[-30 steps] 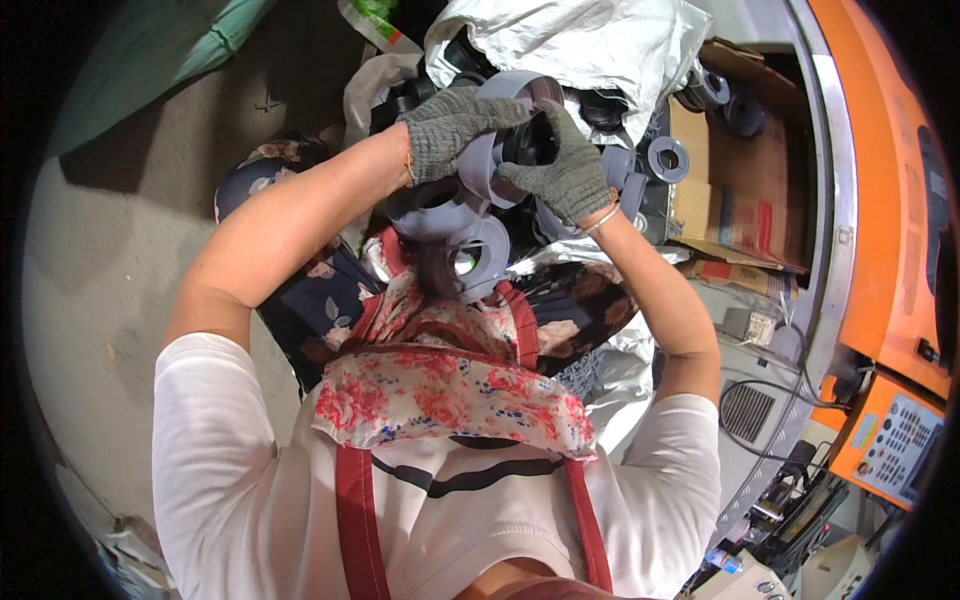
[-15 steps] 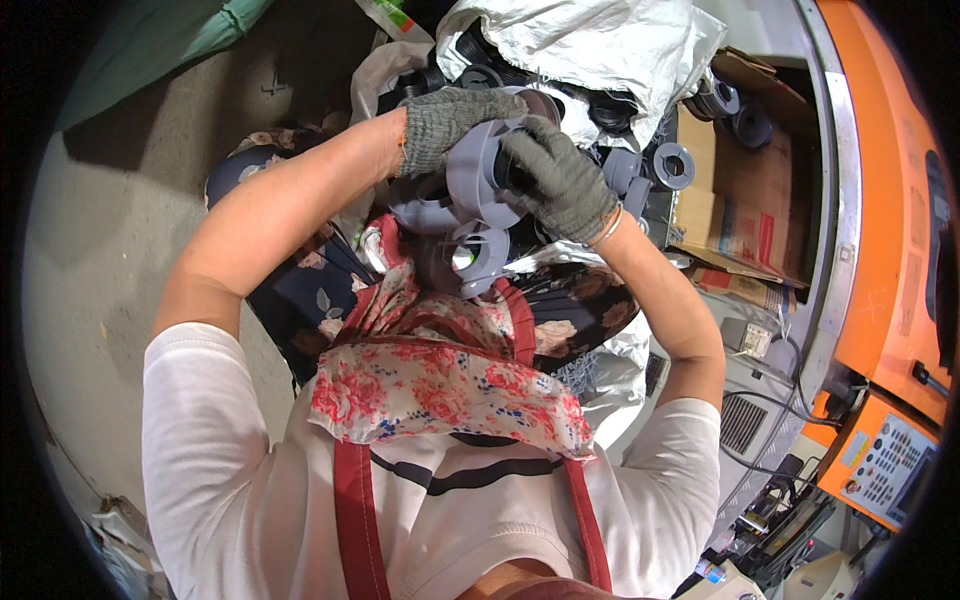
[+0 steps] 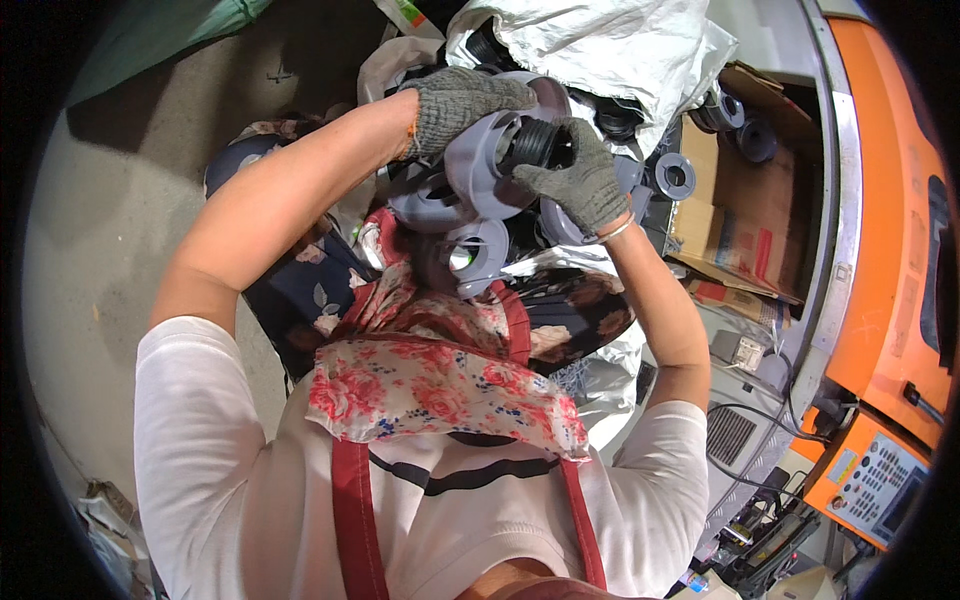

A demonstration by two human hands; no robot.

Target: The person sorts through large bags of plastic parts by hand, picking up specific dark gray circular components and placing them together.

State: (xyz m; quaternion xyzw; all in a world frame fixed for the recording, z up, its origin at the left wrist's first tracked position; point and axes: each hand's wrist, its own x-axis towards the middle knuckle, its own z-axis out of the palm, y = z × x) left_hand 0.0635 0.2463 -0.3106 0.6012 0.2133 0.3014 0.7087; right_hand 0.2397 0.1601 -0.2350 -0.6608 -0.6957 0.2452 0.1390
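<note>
Both my hands wear dark grey knitted gloves and work above my lap. My left hand is curled over the far side of a grey plastic collar, holding it; its fingertips are partly hidden. My right hand grips a black ribbed plastic sleeve between thumb and fingers. The sleeve sits at the collar's round opening; how far it goes in cannot be seen. Below the hands, more grey collars rest on my lap against the floral apron.
A white woven sack with black ribbed parts lies ahead. Loose grey ring parts are to the right, near an open cardboard box. Further right stands an orange machine with a control panel.
My right hand has shifted slightly right and opened its grip, so the black ribbed sleeve now shows between thumb and fingers. My left hand stays on the grey collar.
</note>
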